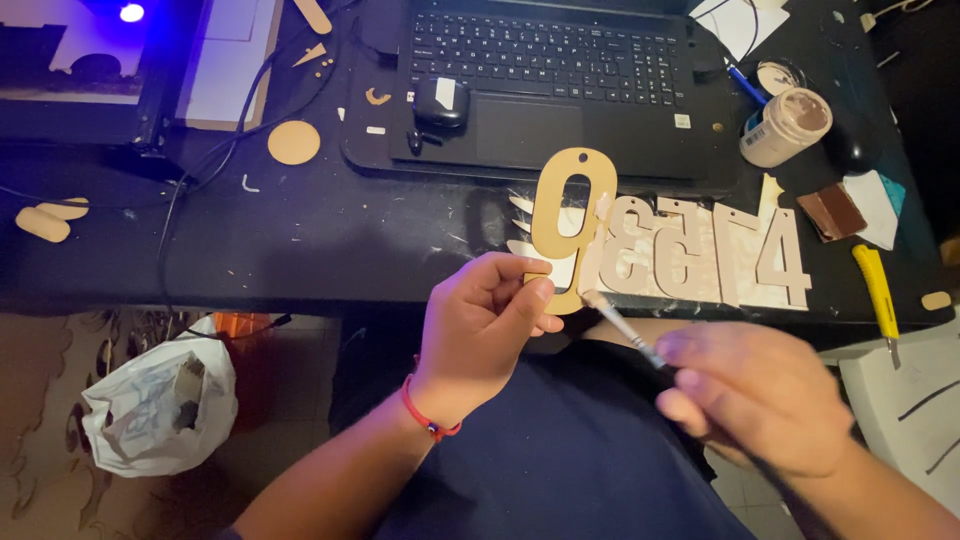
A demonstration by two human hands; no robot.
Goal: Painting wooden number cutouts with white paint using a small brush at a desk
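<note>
- Your right hand is smeared by motion blur, so its finger outlines are hard to read; it is closed around the handle of a thin paintbrush, whose pale bristle tip lies against the lower edge of the wooden numeral.
- Your left hand pinches the bottom of that wooden numeral between thumb and fingers; your fingers hide the numeral's lowest part.
- The numeral is flat, thin, tan board, cut with rounded edges and a small hole at its top; you hold it upright above the front edge of the black table, in front of the laptop.
- A red cord bracelet circles your left wrist.
- Just behind the numeral, a row of cut-out numbers lies flat on the table, paler and coated in a whitish matte finish; the held piece covers the row's left end.
- A round open paint jar stands near the laptop's right corner; a yellow utility knife lies at the table's right edge.
- A crumpled white plastic bag sits on the floor to the left.
- The laptop's screen is cut off by the top of the frame.
</note>
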